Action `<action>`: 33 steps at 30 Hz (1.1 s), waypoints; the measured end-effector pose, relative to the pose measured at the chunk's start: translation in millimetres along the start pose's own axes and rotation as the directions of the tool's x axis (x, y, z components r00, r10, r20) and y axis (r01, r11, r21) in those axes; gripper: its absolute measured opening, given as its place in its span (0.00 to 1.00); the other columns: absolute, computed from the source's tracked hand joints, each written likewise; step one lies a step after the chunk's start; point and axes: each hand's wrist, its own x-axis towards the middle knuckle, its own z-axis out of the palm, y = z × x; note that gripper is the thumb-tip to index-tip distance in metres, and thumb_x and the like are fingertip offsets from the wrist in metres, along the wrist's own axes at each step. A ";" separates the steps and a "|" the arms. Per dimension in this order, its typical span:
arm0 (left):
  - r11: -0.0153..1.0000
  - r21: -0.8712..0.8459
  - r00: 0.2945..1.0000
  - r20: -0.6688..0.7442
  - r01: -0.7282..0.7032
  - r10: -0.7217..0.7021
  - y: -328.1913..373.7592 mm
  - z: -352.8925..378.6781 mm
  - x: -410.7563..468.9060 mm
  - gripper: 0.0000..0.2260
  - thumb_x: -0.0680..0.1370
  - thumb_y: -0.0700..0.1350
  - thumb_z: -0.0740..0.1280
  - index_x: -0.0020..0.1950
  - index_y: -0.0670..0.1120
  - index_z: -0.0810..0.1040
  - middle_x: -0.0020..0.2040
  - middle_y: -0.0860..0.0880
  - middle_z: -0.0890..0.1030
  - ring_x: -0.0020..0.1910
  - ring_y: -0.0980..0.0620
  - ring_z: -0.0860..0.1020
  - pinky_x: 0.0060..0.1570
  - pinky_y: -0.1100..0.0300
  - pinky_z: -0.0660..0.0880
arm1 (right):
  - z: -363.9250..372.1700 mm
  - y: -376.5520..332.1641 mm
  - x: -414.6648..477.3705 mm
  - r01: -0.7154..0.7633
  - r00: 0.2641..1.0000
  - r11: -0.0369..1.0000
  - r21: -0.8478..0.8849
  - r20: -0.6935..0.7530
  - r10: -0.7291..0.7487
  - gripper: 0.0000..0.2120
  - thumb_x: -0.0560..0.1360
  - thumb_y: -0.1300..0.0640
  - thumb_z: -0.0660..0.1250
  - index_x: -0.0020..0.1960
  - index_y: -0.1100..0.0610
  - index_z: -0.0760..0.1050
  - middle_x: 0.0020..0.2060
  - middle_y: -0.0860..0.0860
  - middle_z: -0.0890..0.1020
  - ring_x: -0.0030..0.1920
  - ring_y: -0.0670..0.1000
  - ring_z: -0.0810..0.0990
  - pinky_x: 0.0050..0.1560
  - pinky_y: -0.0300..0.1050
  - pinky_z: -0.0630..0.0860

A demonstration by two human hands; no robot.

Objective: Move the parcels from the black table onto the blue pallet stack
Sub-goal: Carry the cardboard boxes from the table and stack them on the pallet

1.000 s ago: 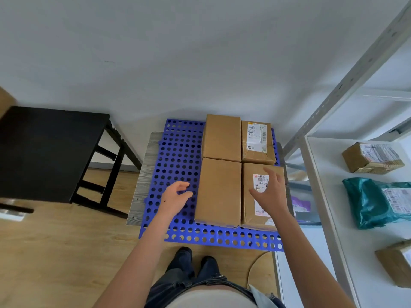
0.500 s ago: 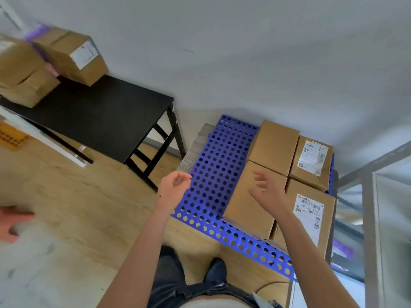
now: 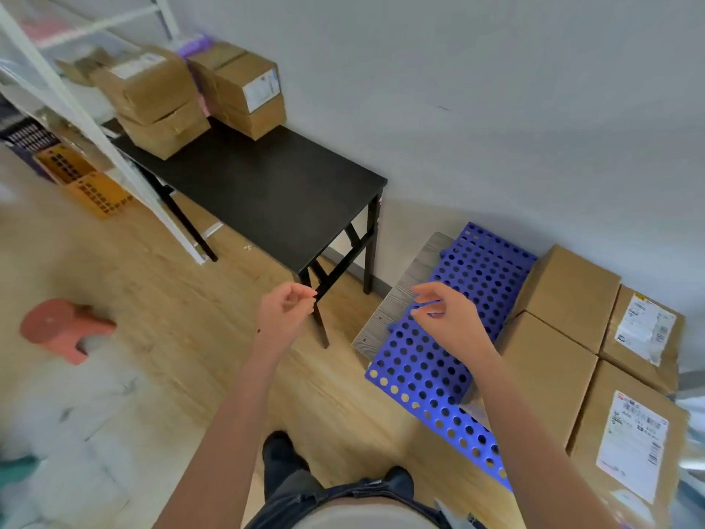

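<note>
Hovering empty, the left hand (image 3: 285, 314) was loosely curled and the right hand (image 3: 446, 318) half open above the blue pallet stack (image 3: 435, 357). Four parcels (image 3: 564, 295) lay on it; more parcels (image 3: 244, 89) remained on the black table (image 3: 274, 192). White shipping labels (image 3: 633, 450) were too blurred to read.
</note>
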 end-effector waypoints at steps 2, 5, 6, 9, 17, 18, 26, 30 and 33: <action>1.000 0.009 1.000 -0.005 0.011 -0.011 -3.4 -27.8 9.0 0.05 0.76 0.40 0.67 0.46 0.50 0.77 0.46 0.52 0.78 0.48 0.52 0.76 0.49 0.58 0.74 | 22.1 -23.2 7.0 0.013 1.000 1.000 0.002 0.011 -0.013 0.15 0.76 0.60 0.69 0.61 0.52 0.76 0.52 0.46 0.80 0.49 0.41 0.79 0.49 0.29 0.72; 0.999 0.044 1.000 -0.016 -0.008 0.009 -7.9 -67.0 21.9 0.02 0.76 0.43 0.67 0.46 0.50 0.77 0.47 0.52 0.78 0.47 0.54 0.75 0.44 0.62 0.71 | 58.8 -57.2 19.8 0.027 0.999 1.000 -0.002 0.036 -0.027 0.15 0.76 0.60 0.69 0.62 0.51 0.76 0.52 0.46 0.80 0.47 0.38 0.79 0.43 0.26 0.72; 0.998 0.061 1.000 -0.019 -0.022 0.023 -8.9 -79.3 26.6 0.02 0.76 0.43 0.67 0.46 0.51 0.77 0.48 0.53 0.78 0.48 0.55 0.75 0.42 0.63 0.70 | 71.7 -68.5 24.6 0.031 0.999 1.000 -0.001 0.042 -0.031 0.15 0.76 0.60 0.69 0.62 0.51 0.76 0.52 0.46 0.80 0.47 0.39 0.80 0.42 0.26 0.72; 1.000 -0.016 1.000 0.002 -0.016 0.016 -12.1 -117.6 40.2 0.04 0.75 0.41 0.68 0.45 0.51 0.78 0.46 0.52 0.80 0.45 0.54 0.79 0.44 0.61 0.74 | 111.9 -102.1 37.9 0.046 0.997 0.999 -0.009 0.056 -0.046 0.15 0.76 0.60 0.69 0.61 0.50 0.76 0.51 0.46 0.80 0.48 0.43 0.81 0.42 0.26 0.70; 0.993 -0.118 1.000 -0.001 0.015 -0.015 -25.4 -199.1 68.8 0.07 0.74 0.38 0.69 0.43 0.51 0.79 0.40 0.54 0.80 0.44 0.51 0.80 0.48 0.58 0.78 | 182.1 -160.1 59.4 0.072 0.991 0.996 -0.050 0.114 -0.066 0.13 0.75 0.59 0.69 0.58 0.48 0.77 0.50 0.45 0.80 0.46 0.40 0.81 0.39 0.22 0.70; 0.992 -0.129 1.000 -0.009 0.013 -0.015 -27.7 -208.5 71.7 0.07 0.74 0.38 0.68 0.43 0.51 0.79 0.40 0.54 0.80 0.45 0.50 0.80 0.49 0.57 0.79 | 187.5 -166.8 63.5 0.087 0.989 0.994 -0.063 0.125 -0.078 0.13 0.75 0.59 0.69 0.58 0.47 0.76 0.50 0.44 0.80 0.46 0.40 0.81 0.40 0.23 0.71; 0.979 -0.206 0.998 -0.063 -0.006 -0.007 -28.2 -265.7 108.0 0.06 0.75 0.39 0.68 0.44 0.51 0.79 0.43 0.52 0.81 0.48 0.46 0.81 0.55 0.50 0.78 | 209.2 -227.4 116.1 0.220 0.960 0.968 -0.122 0.204 -0.192 0.13 0.76 0.56 0.69 0.54 0.40 0.72 0.49 0.39 0.77 0.50 0.39 0.78 0.51 0.32 0.73; 0.979 -0.189 0.993 -0.110 -0.070 0.050 -16.6 -291.8 146.6 0.06 0.76 0.39 0.68 0.45 0.51 0.79 0.46 0.50 0.82 0.46 0.51 0.82 0.51 0.56 0.78 | 215.7 -258.0 162.1 0.272 0.948 0.957 -0.104 0.199 -0.248 0.12 0.76 0.55 0.70 0.56 0.43 0.75 0.49 0.39 0.79 0.50 0.39 0.78 0.51 0.30 0.72; 0.982 -0.141 0.986 -0.129 -0.123 0.106 -2.5 -312.5 185.1 0.06 0.76 0.39 0.68 0.45 0.50 0.80 0.45 0.49 0.82 0.46 0.50 0.81 0.50 0.57 0.79 | 228.3 -282.6 203.8 0.307 0.936 0.948 -0.082 0.208 -0.285 0.12 0.76 0.55 0.70 0.56 0.43 0.75 0.49 0.38 0.78 0.50 0.38 0.78 0.49 0.27 0.70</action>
